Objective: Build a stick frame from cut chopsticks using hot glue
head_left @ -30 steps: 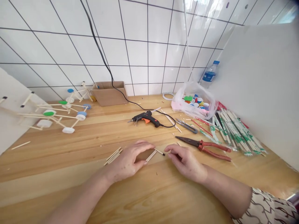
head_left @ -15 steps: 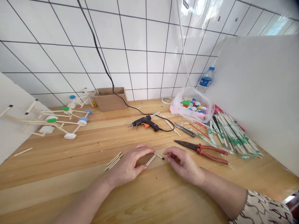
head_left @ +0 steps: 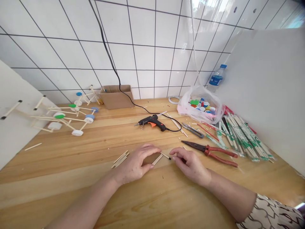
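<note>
My left hand (head_left: 137, 160) rests on the wooden table, thumb and index finger curved round a pair of short wooden sticks (head_left: 157, 159) and holding them end to end. A third short stick with a black tip (head_left: 166, 156) runs from the left index fingertip towards my right hand (head_left: 190, 166). The right fingers are loosely curled, a small gap showing between index finger and thumb. They sit just beside the black tip, with nothing visible in them. Several more short sticks (head_left: 120, 159) lie left of my left hand, partly behind it.
Beyond the hands lies a black glue gun (head_left: 152, 121) with its cord. Red-handled pliers (head_left: 209, 152), snips (head_left: 193, 129), wrapped chopsticks (head_left: 247, 135) and a bag of bottle caps (head_left: 201, 105) are at right. Stick frames with cap wheels (head_left: 71, 116) and a cardboard box (head_left: 117, 97) stand at left.
The camera view has shifted, so everything appears slightly further right and higher. Both hands and the sticks keep nearly the same places relative to one another.
</note>
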`<state>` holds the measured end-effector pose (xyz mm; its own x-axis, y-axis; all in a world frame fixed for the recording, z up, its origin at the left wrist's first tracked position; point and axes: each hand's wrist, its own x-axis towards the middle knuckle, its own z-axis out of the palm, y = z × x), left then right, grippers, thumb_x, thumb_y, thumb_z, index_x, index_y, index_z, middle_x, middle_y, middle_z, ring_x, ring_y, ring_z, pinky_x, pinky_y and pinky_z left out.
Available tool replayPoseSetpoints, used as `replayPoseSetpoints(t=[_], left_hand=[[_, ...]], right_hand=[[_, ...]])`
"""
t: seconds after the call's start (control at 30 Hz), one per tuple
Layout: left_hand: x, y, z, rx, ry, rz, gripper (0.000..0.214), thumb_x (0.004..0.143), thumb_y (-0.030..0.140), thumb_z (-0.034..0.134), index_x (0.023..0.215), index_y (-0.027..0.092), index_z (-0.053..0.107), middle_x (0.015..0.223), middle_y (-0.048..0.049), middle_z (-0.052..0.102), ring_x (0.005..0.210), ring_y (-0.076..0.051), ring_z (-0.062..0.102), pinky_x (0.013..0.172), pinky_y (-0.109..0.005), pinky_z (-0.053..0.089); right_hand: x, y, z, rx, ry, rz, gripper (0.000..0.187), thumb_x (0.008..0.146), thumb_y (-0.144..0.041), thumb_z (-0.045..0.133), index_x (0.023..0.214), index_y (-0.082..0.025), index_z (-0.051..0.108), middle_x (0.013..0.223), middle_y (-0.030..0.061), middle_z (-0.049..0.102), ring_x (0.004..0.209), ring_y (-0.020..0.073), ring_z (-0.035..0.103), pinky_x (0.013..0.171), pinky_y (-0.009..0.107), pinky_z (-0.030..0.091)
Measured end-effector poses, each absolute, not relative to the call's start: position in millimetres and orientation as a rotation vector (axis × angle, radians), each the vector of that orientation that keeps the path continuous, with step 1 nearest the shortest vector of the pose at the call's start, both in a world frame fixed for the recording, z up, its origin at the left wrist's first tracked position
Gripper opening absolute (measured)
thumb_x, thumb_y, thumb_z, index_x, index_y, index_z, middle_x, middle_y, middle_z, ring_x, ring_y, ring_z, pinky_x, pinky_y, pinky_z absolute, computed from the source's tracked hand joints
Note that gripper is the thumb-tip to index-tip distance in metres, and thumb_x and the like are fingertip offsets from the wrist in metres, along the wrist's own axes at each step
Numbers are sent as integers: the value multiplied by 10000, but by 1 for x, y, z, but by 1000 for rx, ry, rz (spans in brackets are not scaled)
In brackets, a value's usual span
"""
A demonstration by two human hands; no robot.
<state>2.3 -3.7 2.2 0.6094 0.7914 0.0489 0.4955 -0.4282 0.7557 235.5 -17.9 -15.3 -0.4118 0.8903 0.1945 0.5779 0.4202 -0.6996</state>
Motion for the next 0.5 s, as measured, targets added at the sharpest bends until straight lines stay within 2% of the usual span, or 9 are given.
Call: replayPoseSetpoints(t=[0.1, 0.23, 0.33, 0.5], left_hand=[[2, -4, 2, 2114, 1008, 531, 517, 720, 40, 555, 1201, 228, 555, 1251, -46, 585, 1200, -209, 480, 1045, -401, 360], [3, -4, 3, 2118, 1011, 528, 522, 712, 38, 562, 1199, 227, 558, 1251, -45, 590, 1205, -215, 480, 1046, -406, 361], [3, -4, 3, 2119, 1010, 522, 522, 716, 37, 564, 1204, 222, 558, 1247, -47, 594, 1198, -215, 489, 1041, -396, 370], [1, -3, 0, 2121, 1000, 528, 514, 730, 50, 575, 1211, 231, 556, 1255, -44, 588, 1202, -213, 486, 1038, -393, 372]], right_hand=[[236, -20, -15, -1191, -2136, 709, 170, 851, -161, 441, 966, -164, 565, 547, -45, 482, 481, 110, 438, 486, 224, 340], [234, -21, -14, -1102, -2132, 619, 222, 816, -105, 430, 979, -168, 567, 716, 27, 599, 628, 140, 546, 586, 246, 434], [233, -20, -12, -1035, -2146, 599, 244, 796, -72, 429, 961, -171, 578, 747, 36, 612, 673, 146, 566, 618, 250, 452], [233, -21, -14, -1037, -2126, 625, 262, 771, -48, 433, 941, -173, 588, 702, 16, 601, 633, 132, 554, 588, 229, 437]])
